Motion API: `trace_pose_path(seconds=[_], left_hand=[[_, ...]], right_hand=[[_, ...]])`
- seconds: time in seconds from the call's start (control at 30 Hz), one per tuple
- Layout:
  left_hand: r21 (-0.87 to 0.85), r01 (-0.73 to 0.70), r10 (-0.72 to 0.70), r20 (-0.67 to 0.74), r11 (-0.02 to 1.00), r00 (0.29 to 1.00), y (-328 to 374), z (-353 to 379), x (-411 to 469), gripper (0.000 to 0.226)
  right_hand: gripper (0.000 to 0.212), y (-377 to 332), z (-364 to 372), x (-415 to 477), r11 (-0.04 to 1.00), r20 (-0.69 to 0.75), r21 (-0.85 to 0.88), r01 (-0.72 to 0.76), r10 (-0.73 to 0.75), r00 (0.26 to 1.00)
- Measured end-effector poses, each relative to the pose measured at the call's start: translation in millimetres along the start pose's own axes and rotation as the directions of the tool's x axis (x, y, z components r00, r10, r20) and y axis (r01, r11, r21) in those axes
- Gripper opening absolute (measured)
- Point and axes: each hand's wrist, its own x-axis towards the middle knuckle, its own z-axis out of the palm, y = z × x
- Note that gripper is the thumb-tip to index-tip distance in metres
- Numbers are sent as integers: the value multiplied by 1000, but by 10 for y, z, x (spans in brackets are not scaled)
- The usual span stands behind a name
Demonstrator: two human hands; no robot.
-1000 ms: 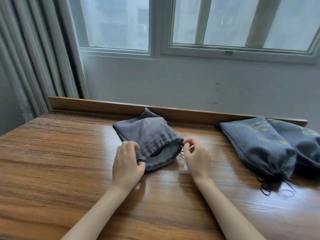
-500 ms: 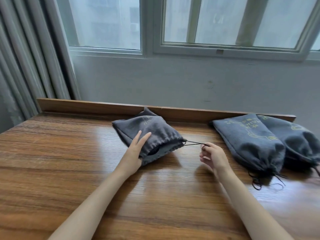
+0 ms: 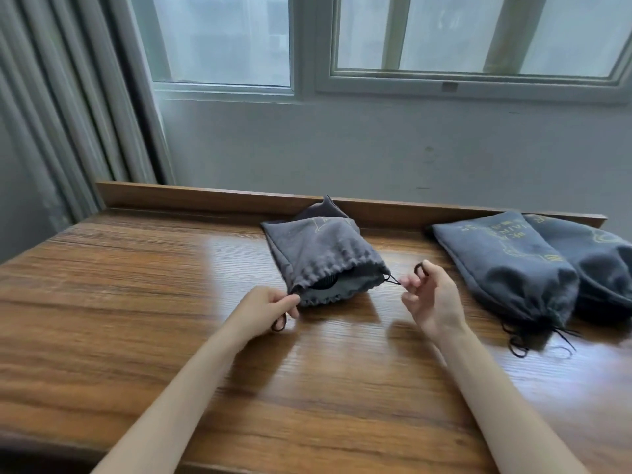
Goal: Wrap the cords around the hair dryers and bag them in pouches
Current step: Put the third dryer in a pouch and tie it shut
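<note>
A grey drawstring pouch (image 3: pixel 318 254) lies in the middle of the wooden table (image 3: pixel 136 302), its mouth toward me and partly gathered. Something black, part of a hair dryer (image 3: pixel 325 283), shows inside the mouth. My left hand (image 3: pixel 265 311) pinches the black drawstring at the mouth's left corner, a loop hanging below the fingers. My right hand (image 3: pixel 427 295) pinches the drawstring (image 3: pixel 393 279) at the right corner, with a loop over its fingers.
Two more grey pouches, one (image 3: pixel 506 265) in front and one (image 3: pixel 602 265) behind it, lie closed at the right, their black strings trailing on the table. A raised wooden lip (image 3: pixel 205 200) runs along the table's back edge below a window; curtains hang at the left.
My left hand has left the top of the pouch and taken the left drawstring. My right hand stays on the right string, nearer the mouth. The pouch mouth is slightly more gathered.
</note>
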Motion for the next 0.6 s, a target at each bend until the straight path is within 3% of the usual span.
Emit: trace_pose_path(seconds=[0.07,0.1,0.13,0.2,0.23,0.27,0.3,0.33,0.4,0.5,0.6], left_hand=[[-183,-22,7,-78,983,997,3,-8,-31,36],[-262,-37,-2,-146,964,989,8,-12,-39,37],[-329,-48,-21,-202,943,979,18,-17,-42,36],[-542,-64,-74,-229,838,971,43,-15,-32,36],[-707,-66,-99,-190,705,977,66,-20,-26,36],[-860,-58,-120,-137,508,983,83,-23,-3,37],[-957,-54,-139,-98,286,985,85,-28,19,38],[-989,-62,-158,-82,132,984,72,-35,47,38],[-997,-81,-185,-77,-10,980,47,-43,97,38],[-992,-108,-254,-121,65,960,-66,-103,176,40],[-975,-150,-350,-200,165,915,-187,-280,254,41]], right_hand=[[32,19,25,-9,972,-39,-224,68,-79,996],[31,36,16,-8,896,-35,-425,130,-159,987],[30,57,0,-3,718,7,-671,185,-244,970],[22,138,-34,1,197,146,-957,215,-316,937],[21,180,-27,-9,-8,182,-982,188,-293,939],[24,204,-14,-20,-159,211,-972,172,-271,939],[27,209,-7,-24,-246,234,-954,171,-256,938],[29,197,-9,-26,-284,247,-943,174,-246,937],[35,132,-16,-41,-312,244,-935,168,-223,944],[40,1,-119,-17,-365,178,-927,81,-239,955],[41,-139,-279,45,-296,68,-955,-27,-307,949]])
